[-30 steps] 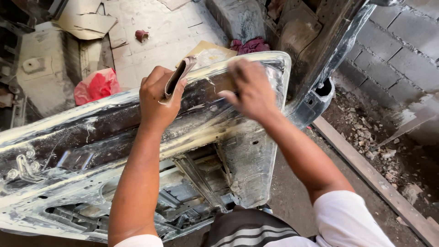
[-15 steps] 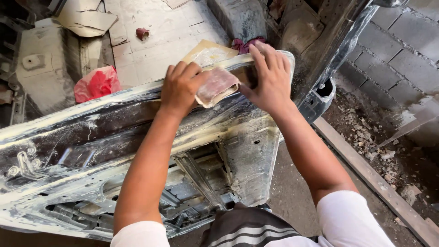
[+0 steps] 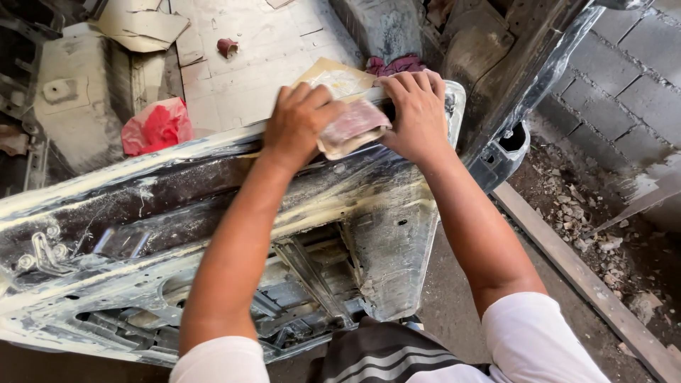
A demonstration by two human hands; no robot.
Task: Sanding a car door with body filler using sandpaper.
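Observation:
A stripped car door panel, black with white filler smears, lies on its side in front of me. My left hand presses a folded sheet of worn sandpaper against the panel's top edge near its right end. My right hand rests beside it, fingers curled over the same edge and touching the sandpaper's right side. Both forearms reach forward over the door's inner frame.
A red plastic bag and a tan paper sheet lie on the dusty floor behind the door. Another dark car body part leans at the right. A grey block wall and rubble with a wooden plank lie at the right.
Both hands moved right along the top edge and came together. The sandpaper, held upright in my left hand before, now lies pressed flat on the panel's edge.

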